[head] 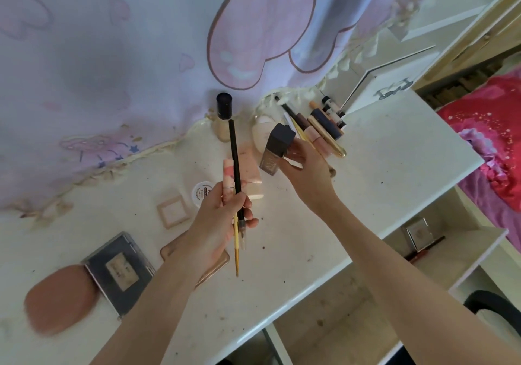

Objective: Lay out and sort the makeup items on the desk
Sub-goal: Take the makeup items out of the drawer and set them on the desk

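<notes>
Your left hand (222, 218) grips a long black pencil (235, 164), a thin yellow one (236, 249) and a pink tube (228, 178), all held above the white desk (394, 153). Your right hand (307, 167) holds a square bottle with a dark cap (277, 147) over the desk's far side, near a pile of tubes and pencils (324, 125). On the desk's left part lie a dark palette (118, 268) and a brown puff (59, 297).

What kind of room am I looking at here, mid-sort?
Probably a bedroom or dorm room: a white desk strewn with makeup, a cartoon-print curtain hanging behind it, and pink bedding just to the right. The left hand holds slim pencils, the right hand a foundation bottle.
</notes>
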The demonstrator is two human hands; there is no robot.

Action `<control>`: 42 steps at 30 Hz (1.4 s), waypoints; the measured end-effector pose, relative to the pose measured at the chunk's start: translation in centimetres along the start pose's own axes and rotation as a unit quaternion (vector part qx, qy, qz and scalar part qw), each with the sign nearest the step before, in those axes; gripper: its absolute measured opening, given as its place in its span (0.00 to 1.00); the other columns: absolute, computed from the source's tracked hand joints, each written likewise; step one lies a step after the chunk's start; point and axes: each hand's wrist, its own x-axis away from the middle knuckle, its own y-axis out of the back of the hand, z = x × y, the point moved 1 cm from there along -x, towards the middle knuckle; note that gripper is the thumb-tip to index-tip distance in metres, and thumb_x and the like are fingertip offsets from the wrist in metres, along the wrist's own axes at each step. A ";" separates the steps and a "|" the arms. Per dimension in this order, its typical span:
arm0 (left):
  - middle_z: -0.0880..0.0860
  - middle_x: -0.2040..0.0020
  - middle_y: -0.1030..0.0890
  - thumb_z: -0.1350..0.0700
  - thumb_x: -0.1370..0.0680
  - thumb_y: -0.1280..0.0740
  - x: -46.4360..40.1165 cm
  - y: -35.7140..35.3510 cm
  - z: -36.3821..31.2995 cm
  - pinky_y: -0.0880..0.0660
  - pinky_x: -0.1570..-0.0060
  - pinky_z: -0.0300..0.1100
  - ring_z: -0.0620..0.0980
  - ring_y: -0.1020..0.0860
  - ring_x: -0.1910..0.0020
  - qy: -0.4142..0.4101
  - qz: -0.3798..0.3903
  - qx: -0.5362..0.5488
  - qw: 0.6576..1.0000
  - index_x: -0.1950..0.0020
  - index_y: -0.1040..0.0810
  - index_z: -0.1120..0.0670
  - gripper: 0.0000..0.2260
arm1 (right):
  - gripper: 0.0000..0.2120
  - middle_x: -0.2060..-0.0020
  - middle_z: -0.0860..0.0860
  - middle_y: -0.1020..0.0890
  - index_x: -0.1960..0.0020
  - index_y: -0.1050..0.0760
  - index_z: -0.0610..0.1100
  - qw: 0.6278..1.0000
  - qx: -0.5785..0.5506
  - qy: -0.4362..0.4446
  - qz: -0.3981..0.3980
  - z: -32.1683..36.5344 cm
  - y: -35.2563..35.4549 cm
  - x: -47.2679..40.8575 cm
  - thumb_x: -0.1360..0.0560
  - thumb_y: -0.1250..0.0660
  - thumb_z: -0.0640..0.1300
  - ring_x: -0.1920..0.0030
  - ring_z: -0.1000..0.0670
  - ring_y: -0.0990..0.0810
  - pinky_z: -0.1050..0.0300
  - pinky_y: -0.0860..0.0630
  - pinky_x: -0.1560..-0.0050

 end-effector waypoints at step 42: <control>0.50 0.65 0.30 0.52 0.18 0.48 -9.2 -14.5 3.4 0.36 0.72 0.32 0.44 0.31 0.68 -0.042 -0.104 -0.324 0.939 0.53 0.28 0.56 0.12 | 0.09 0.68 0.50 0.22 0.52 0.19 0.37 0.980 -0.061 -0.187 -0.028 -8.8 10.2 -2.3 0.23 0.37 0.40 0.70 0.55 0.27 0.64 0.28 0.65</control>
